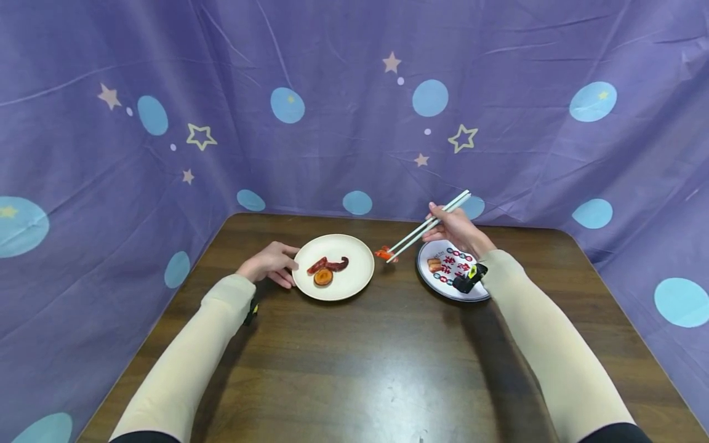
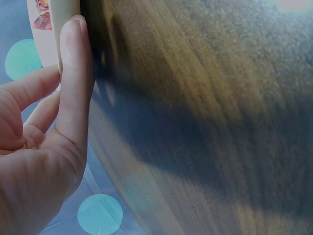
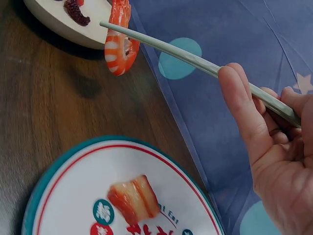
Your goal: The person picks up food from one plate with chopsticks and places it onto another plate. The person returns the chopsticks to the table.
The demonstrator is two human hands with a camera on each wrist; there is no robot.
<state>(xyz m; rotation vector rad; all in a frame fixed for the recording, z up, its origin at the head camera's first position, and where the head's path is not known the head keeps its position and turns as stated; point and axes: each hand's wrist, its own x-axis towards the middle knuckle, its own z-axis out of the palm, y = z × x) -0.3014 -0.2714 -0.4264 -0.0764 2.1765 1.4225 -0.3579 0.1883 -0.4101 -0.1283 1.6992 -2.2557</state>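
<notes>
My left hand grips the left rim of a cream plate, thumb and fingers at its edge in the left wrist view. On that plate lie a dark red tentacle piece, a reddish strip and a round orange-brown slice. In my right hand is a pair of pale green chopsticks, slanting down to the left. Their tips pinch an orange-and-white shrimp, held above the table between the two plates, close to the cream plate's right rim.
Below my right hand stands a white plate with a blue-green rim and red lettering. A piece of layered, pork-like meat lies on it. The brown wooden table backs onto a purple patterned curtain.
</notes>
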